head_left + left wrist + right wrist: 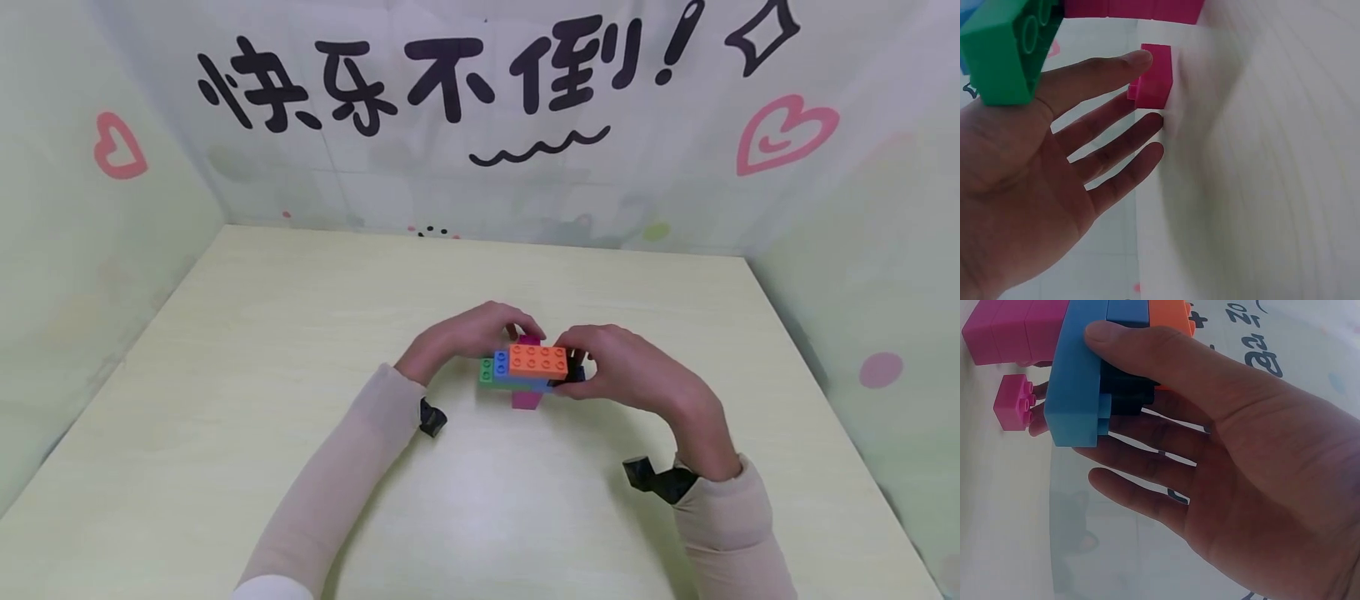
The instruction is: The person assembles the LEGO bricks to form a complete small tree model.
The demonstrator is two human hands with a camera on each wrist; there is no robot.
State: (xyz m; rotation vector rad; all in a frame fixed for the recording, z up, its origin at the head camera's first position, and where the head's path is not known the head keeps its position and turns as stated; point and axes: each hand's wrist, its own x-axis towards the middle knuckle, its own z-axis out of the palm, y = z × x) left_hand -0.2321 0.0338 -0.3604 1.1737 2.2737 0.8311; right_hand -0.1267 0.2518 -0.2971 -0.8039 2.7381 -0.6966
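In the head view, stacked toy building bricks lie between both hands, with an orange brick (537, 362) on top. Beneath show blue (501, 363) and green (487, 369) bricks, and magenta bricks (526, 401) stick out toward the front. My right hand (633, 371) grips the stack's right end, its thumb on a light blue brick (1075, 387) and its fingers behind a black brick (1127, 390). On the far side, my left hand (480, 329) pinches a small magenta brick (1155, 78) between thumb and forefinger; its other fingers stretch out loosely. The small brick's studs face the stack's underside.
A pale wooden table (300, 317) bears everything. Printed cloth walls (360, 175) with black lettering and pink hearts stand at the back and both sides. Black wrist mounts (660, 481) sit at the cuffs of both pale sleeves.
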